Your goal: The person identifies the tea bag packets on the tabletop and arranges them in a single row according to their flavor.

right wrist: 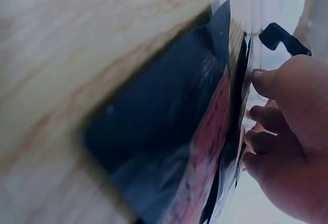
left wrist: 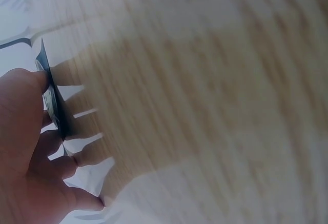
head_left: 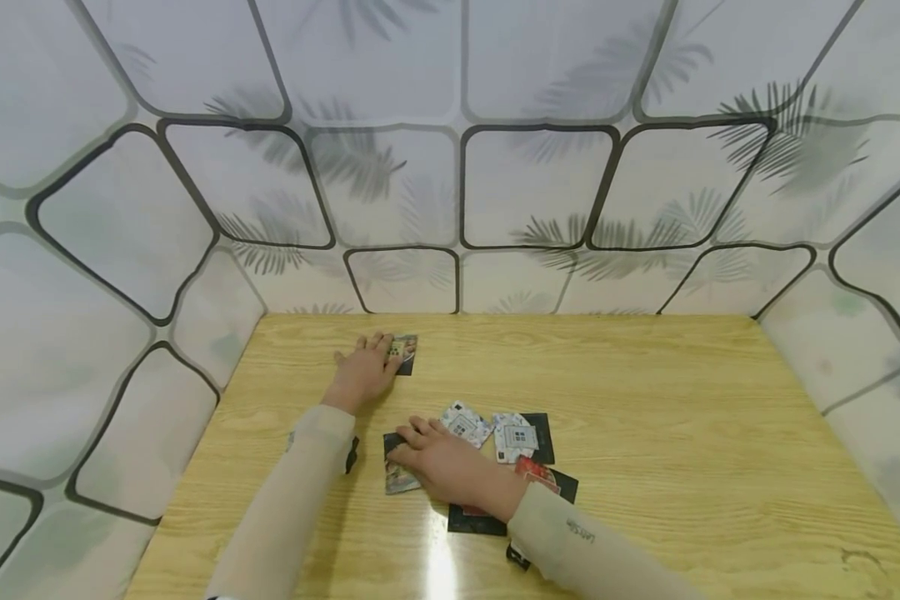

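Note:
My left hand (head_left: 363, 372) lies at the back left with fingers spread, partly over a flat dark packet (head_left: 407, 343) with a coloured picture. In the left wrist view the thumb touches that packet (left wrist: 55, 101), and the fingertips are down at the table. My right hand (head_left: 453, 468) reaches over the front group, fingers extended on a dark picture packet (head_left: 401, 481). Beside its fingers lies a white patterned packet (head_left: 465, 425). Below the palm shows a black packet with a reddish panel (right wrist: 154, 116), partly hidden in the head view.
Right of the hand, another white patterned packet (head_left: 513, 442) overlaps a black one (head_left: 543, 435). A red and black packet (head_left: 537, 472) lies by the right wrist. The wooden table (head_left: 645, 392) is enclosed by patterned fabric walls (head_left: 540, 183) at the back and sides.

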Demonstrator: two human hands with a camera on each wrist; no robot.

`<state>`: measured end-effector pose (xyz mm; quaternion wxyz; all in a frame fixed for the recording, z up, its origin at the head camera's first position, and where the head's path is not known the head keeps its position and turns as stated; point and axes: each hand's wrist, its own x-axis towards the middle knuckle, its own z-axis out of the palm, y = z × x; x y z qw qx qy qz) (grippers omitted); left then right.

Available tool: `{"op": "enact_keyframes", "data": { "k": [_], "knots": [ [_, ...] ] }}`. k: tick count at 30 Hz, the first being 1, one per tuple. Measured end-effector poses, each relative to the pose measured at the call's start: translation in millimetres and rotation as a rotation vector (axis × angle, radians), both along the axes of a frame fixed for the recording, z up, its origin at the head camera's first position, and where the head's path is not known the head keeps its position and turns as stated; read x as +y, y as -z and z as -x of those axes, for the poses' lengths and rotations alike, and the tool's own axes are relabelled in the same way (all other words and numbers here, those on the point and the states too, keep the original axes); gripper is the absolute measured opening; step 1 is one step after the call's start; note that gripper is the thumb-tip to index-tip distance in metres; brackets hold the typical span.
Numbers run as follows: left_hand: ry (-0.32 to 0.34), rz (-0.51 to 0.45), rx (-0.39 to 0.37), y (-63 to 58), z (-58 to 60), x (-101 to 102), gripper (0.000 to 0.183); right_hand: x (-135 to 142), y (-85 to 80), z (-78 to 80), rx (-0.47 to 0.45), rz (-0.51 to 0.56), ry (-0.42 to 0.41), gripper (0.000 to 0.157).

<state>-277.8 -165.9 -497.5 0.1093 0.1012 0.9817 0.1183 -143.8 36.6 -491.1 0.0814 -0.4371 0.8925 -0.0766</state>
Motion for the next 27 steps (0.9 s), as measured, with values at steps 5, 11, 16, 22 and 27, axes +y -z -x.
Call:
{"op": "enact_keyframes", "data": {
  "k": [5, 11, 16, 22, 27],
  "knots": [
    [-0.005, -0.008, 0.002, -0.5, -0.6, 0.3, 0.065, 4.2, 1.6, 2.8, 0.031, -0.014, 0.055, 0.041],
    [-0.008, -0.007, 0.002, 0.1, -0.2, 0.6, 0.065, 12.0, 3.2, 6.7, 0.051, -0.022, 0.13, 0.042],
    [-0.011, -0.011, 0.0, -0.7, 0.4, 0.9, 0.065, 15.1, 1.7, 8.9, 0.067, -0.004, 0.159, 0.043],
    [-0.007, -0.011, -0.001, -0.6, 0.4, 0.7, 0.065, 12.9, 0.4, 9.7, 0.026, 0.019, 0.064, 0.046],
    [-0.005, -0.011, -0.005, -0.1, -0.5, 1.3, 0.065, 11.0, 1.4, 8.7, -0.022, -0.025, 0.011, 0.049]
  ]
}}
